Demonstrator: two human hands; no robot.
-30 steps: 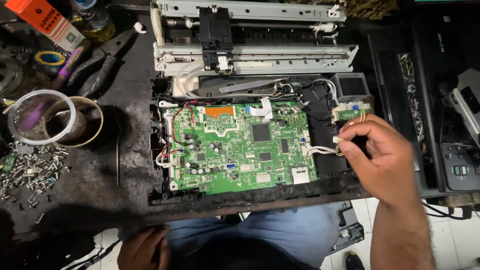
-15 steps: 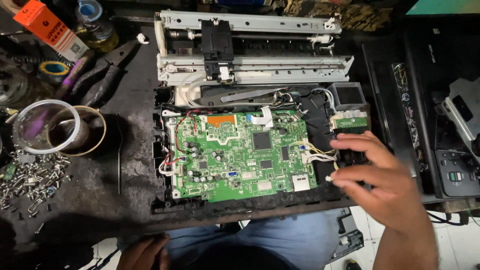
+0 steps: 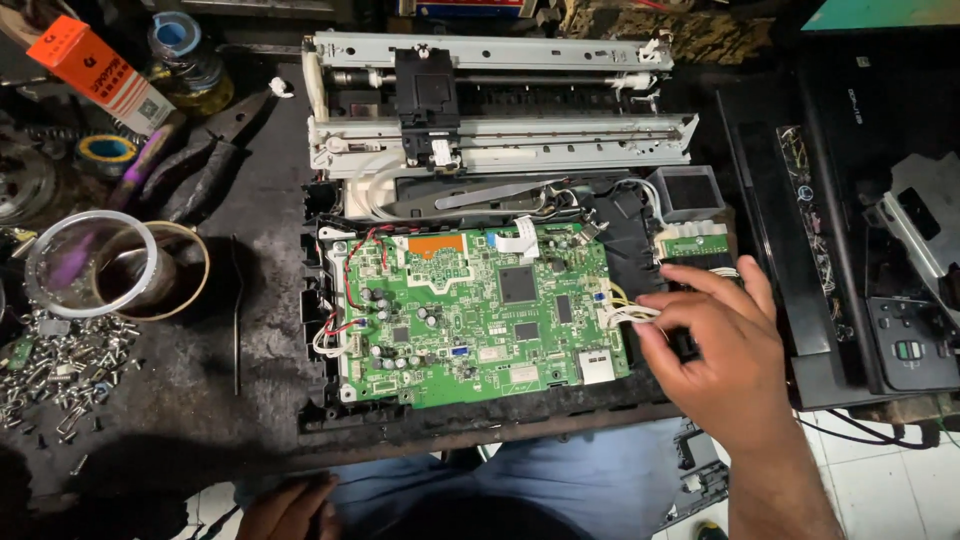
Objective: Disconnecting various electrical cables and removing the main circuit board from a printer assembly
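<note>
From the head camera, a large green circuit board (image 3: 478, 312) lies flat in the black base (image 3: 470, 420) of an opened printer on a dark, grimy workbench (image 3: 250, 330). The right hand (image 3: 722, 352) rests just off the board's right edge, palm down, its fingers bent close together with the fingertips (image 3: 655, 305) on a bundle of white wires (image 3: 625, 312) that runs into the board's right edge; whether the wires are actually pinched is not clear. Just beyond that hand, to the upper right of the board, sits a small green daughter board (image 3: 695, 244), and above it a square grey cup-like part (image 3: 686, 192).

The left hand (image 3: 288, 510) shows only partly at the frame's lower edge, below and left of the board, loosely curled near the person's blue-trousered lap; I cannot tell if it holds anything.

Behind the board lies the metal carriage rail assembly (image 3: 500, 100) with a black print carriage (image 3: 425, 95). Red and white wires (image 3: 345, 290) loop along the board's left edge. Well left of the board stand a clear plastic ring (image 3: 88, 262) against a round tin (image 3: 165, 270), with a heap of loose screws (image 3: 60, 365) below them. Pliers (image 3: 205, 155) and an orange box (image 3: 100, 72) lie farther back on the left. Right of the board sits a black printer cover (image 3: 870, 200).
</note>
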